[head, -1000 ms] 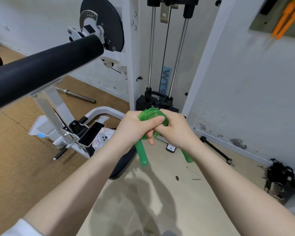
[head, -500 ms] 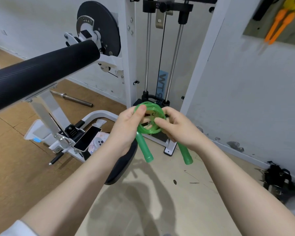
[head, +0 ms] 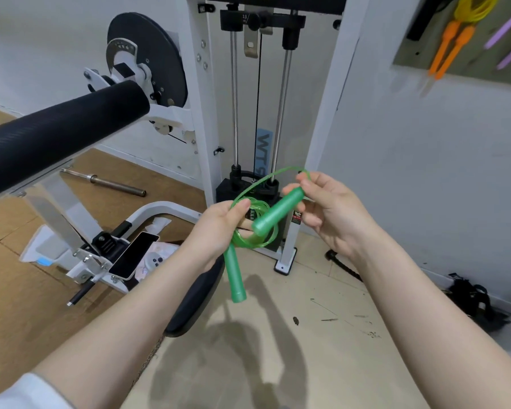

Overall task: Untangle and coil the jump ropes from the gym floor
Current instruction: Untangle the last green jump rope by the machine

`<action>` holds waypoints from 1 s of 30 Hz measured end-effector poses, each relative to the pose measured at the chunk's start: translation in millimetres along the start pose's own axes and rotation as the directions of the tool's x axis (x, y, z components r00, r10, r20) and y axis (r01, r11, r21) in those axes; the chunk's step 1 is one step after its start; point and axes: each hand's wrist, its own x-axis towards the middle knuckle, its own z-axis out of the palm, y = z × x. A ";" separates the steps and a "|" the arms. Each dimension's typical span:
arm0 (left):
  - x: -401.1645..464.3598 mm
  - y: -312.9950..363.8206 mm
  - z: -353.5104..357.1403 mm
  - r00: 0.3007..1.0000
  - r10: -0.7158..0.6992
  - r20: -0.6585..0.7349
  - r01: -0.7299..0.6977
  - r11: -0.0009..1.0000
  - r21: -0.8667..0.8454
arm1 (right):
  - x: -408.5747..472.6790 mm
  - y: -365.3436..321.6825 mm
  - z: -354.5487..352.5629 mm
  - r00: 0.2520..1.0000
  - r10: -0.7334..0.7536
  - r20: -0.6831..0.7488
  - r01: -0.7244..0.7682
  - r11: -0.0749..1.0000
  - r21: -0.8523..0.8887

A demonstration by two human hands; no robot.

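Gym corner, beige floor (head: 278, 364) under me, white cable machine (head: 257, 113) dead ahead, black roller pad (head: 56, 134) cutting in from the left. More ropes hang on the wall, top right: orange handles (head: 446, 51) visible.

Green jump rope (head: 257, 228) is off the floor, held at chest height btwn both hands. L hand (head: 219, 228) pinches the coil, thumb on top of the loops, fingers curled behind; it's gripping the bundle. One handle (head: 235, 276) dangles straight down below that hand, free.

R hand (head: 328, 211) holds the second handle (head: 278, 212) loosely in curled fingers w/ thumb at the far end. Its long axis runs diagonal, upper right down to lower left, near end pointing at the coil and overlapping it in view. A loose strand (head: 266, 178) arcs from the far end of that handle over to the L thumb.

Judgement: coil mostly done, last strand needs securing. Next move prob. depends on feeding that handle along its own axis through or around the loops; R hand is already on it, L just anchors. Risk: loops springing open if L pinch eases.
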 end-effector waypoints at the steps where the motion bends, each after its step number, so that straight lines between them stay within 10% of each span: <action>1: 0.6 1.8 2.0 1.000 0.000 0.008 0.000 1.000 0.005 | -0.3 0.3 4.5 0.999 -0.049 0.013 0.050 0.997 -0.055; 4: 2.7 5.1 -0.4 1.000 -0.016 0.023 0.016 1.000 0.000 | 0.9 7.2 3.9 0.948 -0.316 0.045 0.303 0.849 -0.433; 8: 5.8 11.5 1.3 0.994 -0.064 0.089 0.064 0.998 0.004 | 3.6 13.6 -4.6 0.785 -0.579 0.220 0.476 0.337 -0.812; 12: 12.7 23.1 21.9 0.993 -0.054 0.105 0.048 0.997 0.059 | 4.4 29.1 -3.0 0.533 -0.616 0.581 0.514 -0.309 -0.800; 15: 21.9 30.5 35.0 0.997 0.034 0.067 -0.034 0.999 -0.002 | 6.0 29.0 -10.5 0.464 -0.598 0.653 0.492 -0.440 -0.752; 18: 29.4 35.2 44.3 0.991 0.075 0.110 -0.072 0.997 -0.032 | 8.3 25.8 -24.1 0.567 -0.622 0.540 0.501 -0.260 -0.826; 23: 38.1 42.5 63.0 0.956 0.090 0.279 -0.074 0.995 -0.069 | 6.2 -5.4 -31.4 0.964 -0.267 0.012 0.234 0.819 -0.523; 26: 45.8 52.0 70.8 0.925 0.114 0.361 -0.098 0.993 -0.061 | 14.6 -14.1 -48.8 0.989 -0.041 0.142 0.074 0.969 -0.234; 30: 60.3 61.0 78.8 0.912 0.131 0.388 -0.143 0.990 0.001 | 23.3 -3.2 -66.1 0.966 -0.056 0.254 0.136 0.941 -0.309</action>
